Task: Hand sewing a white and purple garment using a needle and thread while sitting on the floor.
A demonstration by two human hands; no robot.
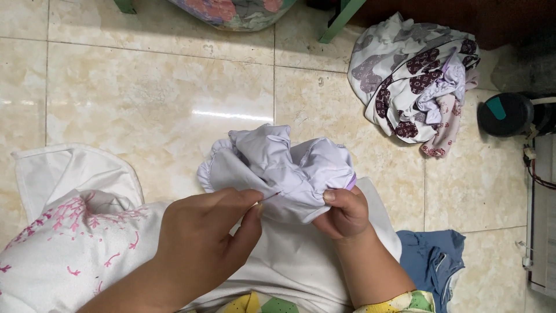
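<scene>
A crumpled pale lilac garment point(278, 168) sits bunched between the person's two hands, held just above a white cloth point(301, 255) that lies spread over the lap and the tiled floor point(145, 87). In the head view, the left hand point(202, 243) pinches a fold of the garment's lower edge between thumb and fingertips, its grip closed on the fabric. The right hand point(346, 213) is clenched around the other side of the bundle, with a purple band of trim showing just above its knuckles.

No container holds any of the laundry; it all lies loose on the floor. At the left, a white cloth with pink embroidery point(69, 249) rests on another white piece, touching the lap cloth. At the upper right, well apart from the hands, lies a heap of patterned fabric point(414, 81) in white, grey and dark maroon. A blue denim garment point(431, 258) lies just beside the right forearm, partly hidden under the white cloth.

A flowery rounded thing at the top edge is cut off, as are green legs beside it. A dark round object point(507, 114) at the right is hard to make out.
</scene>
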